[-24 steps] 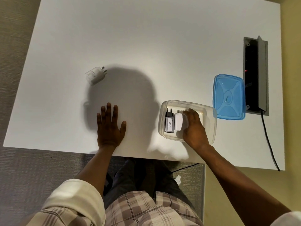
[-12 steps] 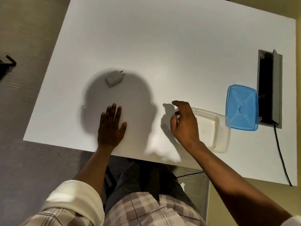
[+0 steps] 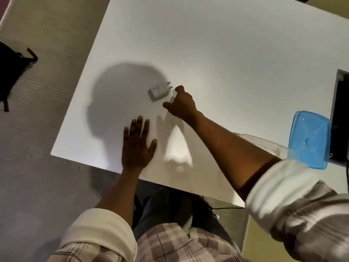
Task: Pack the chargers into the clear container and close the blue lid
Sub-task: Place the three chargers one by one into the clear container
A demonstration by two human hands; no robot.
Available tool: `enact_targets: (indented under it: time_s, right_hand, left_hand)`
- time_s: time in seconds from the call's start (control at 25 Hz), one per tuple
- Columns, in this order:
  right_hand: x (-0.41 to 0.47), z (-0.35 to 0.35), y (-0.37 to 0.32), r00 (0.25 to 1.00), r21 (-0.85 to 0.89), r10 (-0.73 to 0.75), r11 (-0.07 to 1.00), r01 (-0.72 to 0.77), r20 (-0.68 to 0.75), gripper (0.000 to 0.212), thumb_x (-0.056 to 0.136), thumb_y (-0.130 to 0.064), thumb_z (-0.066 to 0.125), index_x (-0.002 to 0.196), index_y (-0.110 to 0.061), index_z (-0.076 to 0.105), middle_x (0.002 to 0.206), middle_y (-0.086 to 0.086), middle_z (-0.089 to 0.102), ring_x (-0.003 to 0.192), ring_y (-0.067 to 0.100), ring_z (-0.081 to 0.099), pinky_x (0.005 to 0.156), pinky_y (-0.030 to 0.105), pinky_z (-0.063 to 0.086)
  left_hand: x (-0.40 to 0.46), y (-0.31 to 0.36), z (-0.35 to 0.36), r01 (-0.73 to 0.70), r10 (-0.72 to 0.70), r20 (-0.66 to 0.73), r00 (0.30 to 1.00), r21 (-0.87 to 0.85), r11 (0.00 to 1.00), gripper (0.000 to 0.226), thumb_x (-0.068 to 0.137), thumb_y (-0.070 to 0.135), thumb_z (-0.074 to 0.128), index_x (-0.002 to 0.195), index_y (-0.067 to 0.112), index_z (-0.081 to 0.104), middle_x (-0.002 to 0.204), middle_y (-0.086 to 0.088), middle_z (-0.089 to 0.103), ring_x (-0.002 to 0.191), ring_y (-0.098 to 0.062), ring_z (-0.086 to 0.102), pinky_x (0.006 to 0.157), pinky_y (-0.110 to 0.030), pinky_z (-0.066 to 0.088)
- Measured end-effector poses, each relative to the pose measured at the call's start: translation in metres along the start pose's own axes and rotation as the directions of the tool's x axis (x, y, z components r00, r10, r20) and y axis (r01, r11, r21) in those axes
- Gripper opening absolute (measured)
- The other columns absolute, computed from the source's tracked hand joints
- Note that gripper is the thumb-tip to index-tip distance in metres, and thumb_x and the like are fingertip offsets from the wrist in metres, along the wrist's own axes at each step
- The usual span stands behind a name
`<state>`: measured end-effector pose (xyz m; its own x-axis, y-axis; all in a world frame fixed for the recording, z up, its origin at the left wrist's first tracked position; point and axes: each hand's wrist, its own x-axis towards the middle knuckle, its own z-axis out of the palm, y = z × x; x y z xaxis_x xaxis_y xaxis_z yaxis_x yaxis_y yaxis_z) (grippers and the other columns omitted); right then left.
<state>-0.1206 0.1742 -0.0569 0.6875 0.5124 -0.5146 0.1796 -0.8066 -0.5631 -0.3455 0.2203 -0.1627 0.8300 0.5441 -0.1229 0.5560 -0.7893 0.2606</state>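
A white charger (image 3: pixel 159 91) lies on the white table (image 3: pixel 217 53), prongs pointing right. My right hand (image 3: pixel 181 104) hovers just right of it, fingers spread and curled, holding nothing. Flat on the table near the front edge rests my left hand (image 3: pixel 137 146), fingers apart. The clear container (image 3: pixel 268 146) sits at the right, mostly hidden behind my right forearm, so its contents are not visible. The blue lid (image 3: pixel 309 138) lies on the table just right of the container.
A dark recessed cable box (image 3: pixel 340 118) is set into the table at the far right, beside the lid. A black bag (image 3: pixel 11 67) lies on the floor to the left. My head's shadow covers the table around the charger.
My right hand left the container and reached leftward across the table to the white charger. The camera swung left. My left hand stayed flat.
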Motion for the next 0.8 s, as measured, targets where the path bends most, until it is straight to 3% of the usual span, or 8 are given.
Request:
enact_targets:
  time_s: [0.16,0.28,0.44,0.6,0.8]
  right_hand:
    - [0.029,0.012,-0.033,0.998,-0.182,-0.061,0.981,0.066,0.033,0.077,0.082,-0.037,0.069,0.146,-0.021,0.029,0.132,0.020,0.045,0.108,0.043,0.059,0.081,0.039,0.046]
    - [0.030,0.024,-0.040,0.991,-0.309,-0.127,0.942,0.134,0.044,0.071,0.084,-0.033,0.067,0.145,-0.021,0.033,0.135,0.019,0.038,0.110,0.046,0.055,0.084,0.041,0.047]
    - [0.027,0.031,-0.041,0.987,-0.357,-0.158,0.923,0.144,-0.008,0.057,0.085,-0.025,0.063,0.137,-0.018,0.041,0.130,0.017,0.042,0.110,0.042,0.051,0.075,0.040,0.045]
    - [0.021,0.034,-0.027,0.977,-0.458,-0.212,0.868,0.193,0.009,0.052,0.085,-0.002,0.053,0.133,-0.017,0.042,0.127,0.017,0.042,0.108,0.039,0.050,0.063,0.037,0.041]
    - [0.004,0.029,0.004,0.970,-0.448,-0.239,0.863,0.233,0.043,0.054,0.082,-0.002,0.052,0.132,-0.021,0.044,0.131,0.015,0.040,0.111,0.038,0.048,0.064,0.038,0.046]
  left_hand:
    - [0.002,-0.001,0.003,0.010,-0.010,-0.015,1.000,-0.010,1.000,0.075,0.098,0.058,0.029,0.160,0.025,0.005,0.170,-0.004,0.006,0.157,-0.023,0.004,0.128,-0.046,0.003]
    - [0.002,-0.001,0.005,0.007,-0.008,-0.017,1.000,-0.014,1.000,0.075,0.097,0.058,0.030,0.160,0.024,0.007,0.170,-0.004,0.007,0.157,-0.024,0.005,0.128,-0.046,0.002]
    - [0.002,-0.001,0.006,0.015,-0.015,-0.021,1.000,-0.015,1.000,0.076,0.097,0.060,0.031,0.160,0.023,0.010,0.170,-0.004,0.008,0.157,-0.024,0.005,0.128,-0.047,0.004]
    - [0.003,0.000,0.005,0.015,-0.015,-0.026,1.000,-0.013,1.000,0.075,0.097,0.059,0.031,0.160,0.023,0.011,0.170,-0.004,0.008,0.157,-0.024,0.005,0.127,-0.049,0.009]
    - [0.002,0.003,0.003,0.009,-0.009,-0.021,1.000,0.000,1.000,0.074,0.097,0.056,0.029,0.160,0.023,0.009,0.170,-0.005,0.007,0.157,-0.024,0.006,0.127,-0.049,0.009]
